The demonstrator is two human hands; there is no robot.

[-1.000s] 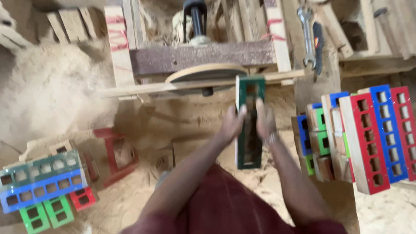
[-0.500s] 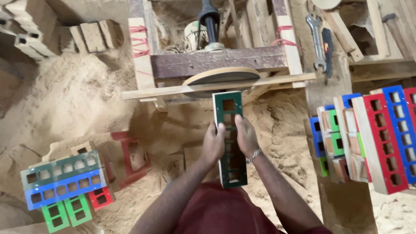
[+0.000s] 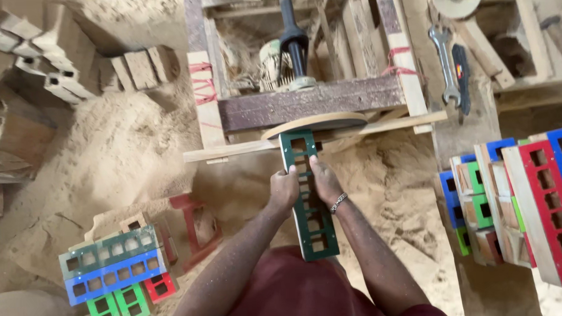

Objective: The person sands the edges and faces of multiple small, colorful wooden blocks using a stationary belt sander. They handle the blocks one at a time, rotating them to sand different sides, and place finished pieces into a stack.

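Near the round sanding disc [image 3: 314,122], both hands grip a long green slotted wooden frame [image 3: 310,200]: left hand [image 3: 284,190] and right hand [image 3: 325,181] closed on opposite edges

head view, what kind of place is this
Most likely a small woodworking workshop. Sawdust lies heaped over the floor, a motor-driven round sanding disc sits in a rough wooden frame, and both hands press a green painted wooden strip with square holes against it.

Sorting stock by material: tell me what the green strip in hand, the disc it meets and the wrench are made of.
Green strip: likely wood, painted matte green; pale edges show at its square cut-outs.
Disc: looks like bare light wood, tan with no paint.
Wrench: metal, dull grey sheen.
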